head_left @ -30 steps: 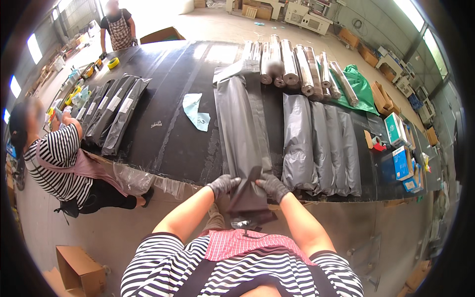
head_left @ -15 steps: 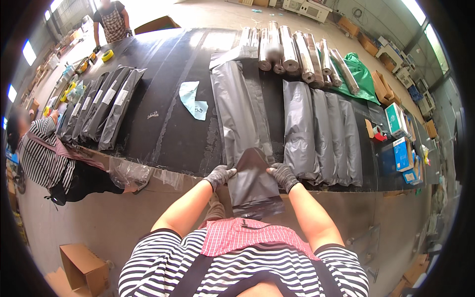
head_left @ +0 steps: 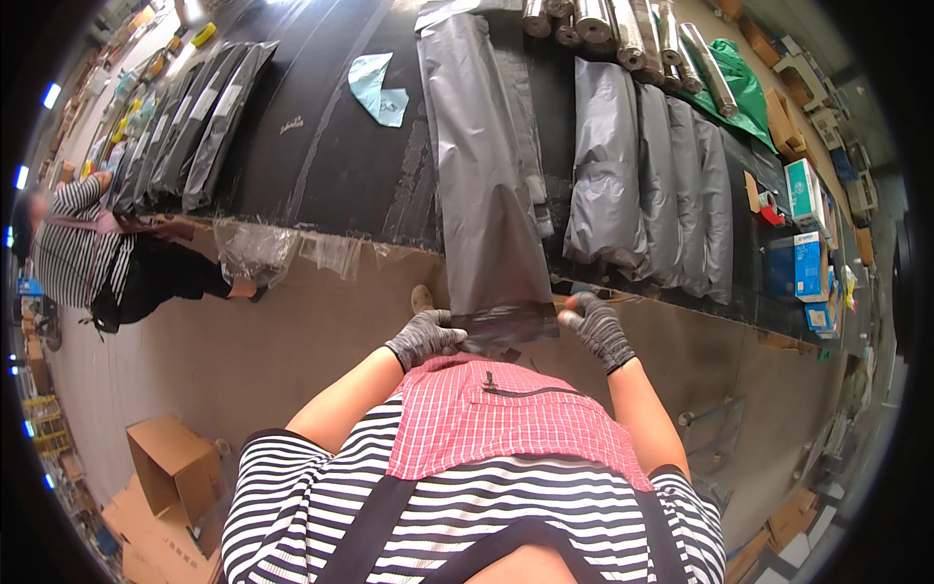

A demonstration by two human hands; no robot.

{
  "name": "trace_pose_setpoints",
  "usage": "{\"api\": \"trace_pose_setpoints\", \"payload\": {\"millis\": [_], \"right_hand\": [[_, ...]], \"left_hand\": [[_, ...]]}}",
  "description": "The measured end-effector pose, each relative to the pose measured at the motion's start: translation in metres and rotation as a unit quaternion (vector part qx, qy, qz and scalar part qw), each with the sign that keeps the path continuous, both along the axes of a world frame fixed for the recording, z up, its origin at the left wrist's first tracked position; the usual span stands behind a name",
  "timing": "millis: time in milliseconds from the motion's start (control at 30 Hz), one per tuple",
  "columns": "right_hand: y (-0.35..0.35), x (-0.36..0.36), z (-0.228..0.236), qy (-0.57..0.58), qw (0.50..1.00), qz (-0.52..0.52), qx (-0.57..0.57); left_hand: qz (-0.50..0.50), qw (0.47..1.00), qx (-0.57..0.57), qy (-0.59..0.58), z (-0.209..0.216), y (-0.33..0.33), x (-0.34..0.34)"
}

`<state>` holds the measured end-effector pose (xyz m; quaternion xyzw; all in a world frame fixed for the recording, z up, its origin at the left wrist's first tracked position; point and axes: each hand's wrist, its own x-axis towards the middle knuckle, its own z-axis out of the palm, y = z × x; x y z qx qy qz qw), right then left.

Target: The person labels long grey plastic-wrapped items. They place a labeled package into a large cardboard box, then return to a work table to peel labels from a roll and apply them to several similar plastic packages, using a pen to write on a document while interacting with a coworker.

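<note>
A long grey plastic mailing bag (head_left: 482, 185) lies lengthwise in front of me on the black table. Its dark end flap (head_left: 506, 323) hangs over the near edge toward my apron. My left hand (head_left: 428, 338), in a grey knit glove, is closed at the flap's left corner, the fingertips pinching its edge. Just off the right corner, my gloved right hand (head_left: 597, 331) has its fingers apart and bent, with nothing visible in them. Beyond the right hand, several filled grey bags (head_left: 608, 185) lie side by side.
Metallic rolls (head_left: 628, 44) and green sheeting (head_left: 735, 92) lie at the far right, blue boxes (head_left: 809, 265) by the right edge. Black labelled packages (head_left: 219, 117) and a co-worker in stripes (head_left: 83, 258) are left. A light blue scrap (head_left: 375, 90) lies mid-table; open cartons (head_left: 175, 462) stand on the floor.
The view has tilted down. Both hands have slid from the bag's sides toward its near end; the right has come off it. The raised fold at that end has flattened out.
</note>
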<state>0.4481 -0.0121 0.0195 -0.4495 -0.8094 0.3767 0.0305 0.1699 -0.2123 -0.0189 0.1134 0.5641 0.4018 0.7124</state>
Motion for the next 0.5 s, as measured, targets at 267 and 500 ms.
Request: {"api": "trace_pose_setpoints", "payload": {"millis": [267,500], "right_hand": [[-0.067,-0.098,0.022,0.146,0.936,0.302,0.108],[-0.084,-0.126,0.02,0.059,0.912,0.382,0.141]], "left_hand": [[0.003,0.993,0.095,0.069,-0.001,-0.028,0.025],[-0.054,0.963,0.157,0.213,-0.014,-0.04,0.027]]}}
